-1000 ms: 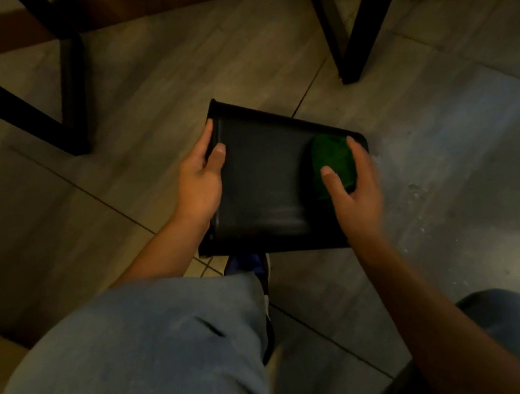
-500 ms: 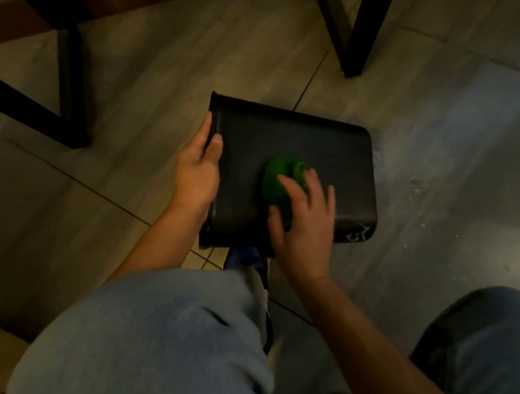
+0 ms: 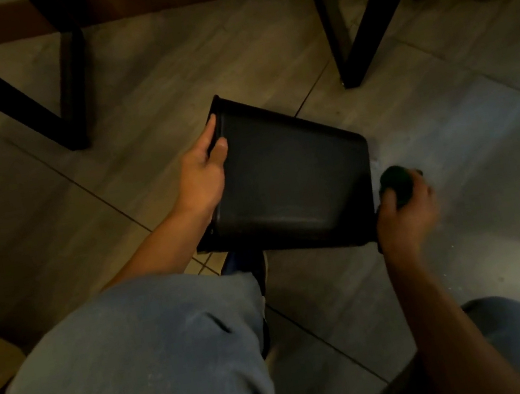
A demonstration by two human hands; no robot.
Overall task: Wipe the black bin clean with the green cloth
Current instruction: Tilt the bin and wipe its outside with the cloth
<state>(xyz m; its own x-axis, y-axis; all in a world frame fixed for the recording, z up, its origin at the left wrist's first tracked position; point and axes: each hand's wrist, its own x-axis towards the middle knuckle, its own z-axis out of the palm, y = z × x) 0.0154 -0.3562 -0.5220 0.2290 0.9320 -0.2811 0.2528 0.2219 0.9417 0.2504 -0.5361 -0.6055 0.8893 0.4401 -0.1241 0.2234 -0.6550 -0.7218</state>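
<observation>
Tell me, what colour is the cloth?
Green: the cloth is bunched in the right hand, seen in the head view.

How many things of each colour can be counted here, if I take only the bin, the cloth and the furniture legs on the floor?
Black bin, held by the left hand: 1
Green cloth, bunched in the right hand, off the bin: 1
Black furniture legs, as floor-standing frames: 2
Total: 4
</observation>
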